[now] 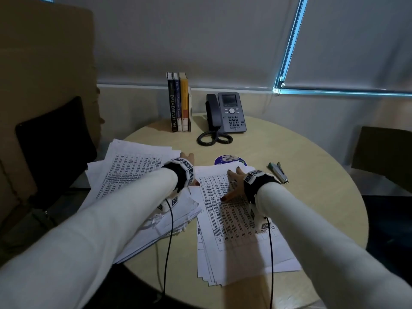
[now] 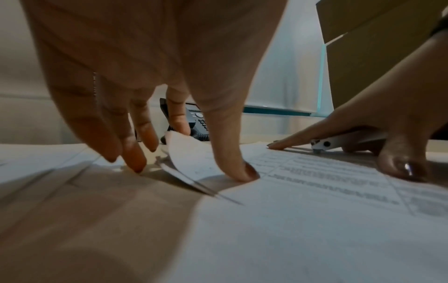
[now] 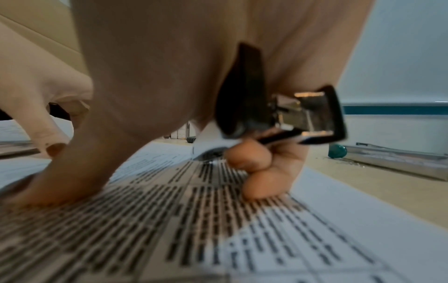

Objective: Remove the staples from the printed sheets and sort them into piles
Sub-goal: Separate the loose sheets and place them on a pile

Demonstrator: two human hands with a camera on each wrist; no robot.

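Two piles of printed sheets lie on the round table (image 1: pixel 312 208): a fanned left pile (image 1: pixel 133 175) and a right pile (image 1: pixel 236 230). My left hand (image 1: pixel 193 169) reaches between them with straight fingers. Its thumb (image 2: pixel 244 172) presses the top right-hand sheet beside a lifted paper corner (image 2: pixel 189 153). My right hand (image 1: pixel 229 186) rests on the right pile with its thumb (image 3: pixel 55 187) flat on the print. Its curled outer fingers grip a black and chrome staple remover (image 3: pixel 286 116) against the palm. No staple is visible.
A stapler with a green end (image 1: pixel 278 172) lies right of the right pile. A disc (image 1: pixel 229 160) sits beyond the sheets. A desk phone (image 1: pixel 229 112) and upright books (image 1: pixel 179 101) stand at the back. Chairs flank the table.
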